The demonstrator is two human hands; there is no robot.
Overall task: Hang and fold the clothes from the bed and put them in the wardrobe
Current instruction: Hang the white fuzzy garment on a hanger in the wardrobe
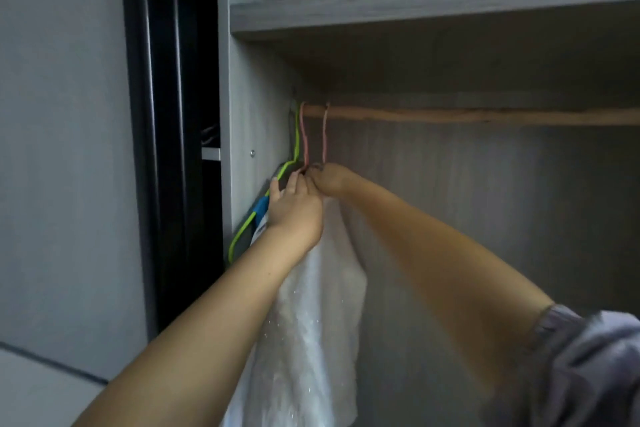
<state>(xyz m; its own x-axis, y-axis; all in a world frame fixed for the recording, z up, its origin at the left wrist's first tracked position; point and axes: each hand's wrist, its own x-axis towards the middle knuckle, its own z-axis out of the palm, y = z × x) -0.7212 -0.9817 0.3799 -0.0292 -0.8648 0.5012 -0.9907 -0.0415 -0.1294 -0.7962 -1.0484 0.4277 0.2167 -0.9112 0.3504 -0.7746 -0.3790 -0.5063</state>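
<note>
Both hands (304,194) seemingly atop garment (311,305).

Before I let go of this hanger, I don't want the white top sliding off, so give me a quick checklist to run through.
1. Pink hanger hook over the wooden rail: ok.
2. Second pink hanger hook also on the rail: ok.
3. White garment hanging straight down below the hands: ok.
4. Garment seated on the hanger's shoulders: cannot tell, hidden behind the left hand and right hand.
5. Green hanger clear of the pink ones: cannot tell.
6. Free rail to the right: ok.
</note>
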